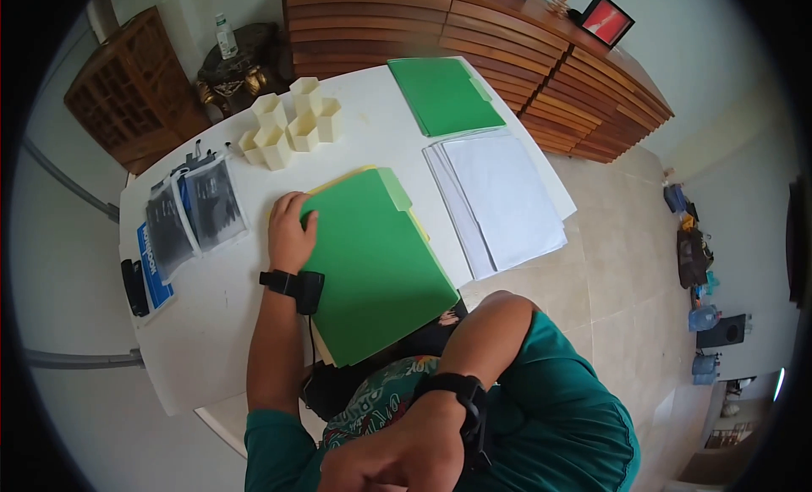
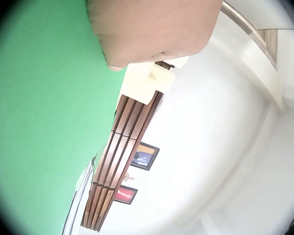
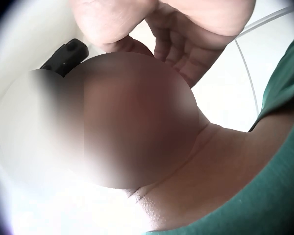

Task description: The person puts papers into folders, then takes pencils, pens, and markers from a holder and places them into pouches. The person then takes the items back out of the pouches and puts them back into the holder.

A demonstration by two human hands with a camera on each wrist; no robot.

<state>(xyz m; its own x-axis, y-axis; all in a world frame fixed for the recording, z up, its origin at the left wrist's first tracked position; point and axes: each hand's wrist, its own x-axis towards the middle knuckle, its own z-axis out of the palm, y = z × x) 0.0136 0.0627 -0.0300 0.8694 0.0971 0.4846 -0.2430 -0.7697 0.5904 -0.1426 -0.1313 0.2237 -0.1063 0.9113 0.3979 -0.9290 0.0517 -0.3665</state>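
A green folder (image 1: 364, 263) lies at a slant on the white table, its lower end past the near edge, with yellow edges showing beneath it. My left hand (image 1: 292, 234) rests at its upper left edge, thumb over the green cover and fingers close together. In the left wrist view the green cover (image 2: 44, 117) fills the left side beside the hand (image 2: 154, 29). My right hand (image 1: 397, 454) is raised near my head, away from the table. The right wrist view shows that hand (image 3: 171, 34) with loosely bent fingers and nothing visible in them.
White paper stacks (image 1: 503, 200) lie right of the folder, below another green folder (image 1: 448, 96). Cream hexagonal cups (image 1: 304, 130) stand at the back. Zippered pouches (image 1: 207, 204), a blue notebook (image 1: 155, 268) and a black object (image 1: 134, 287) lie at the left.
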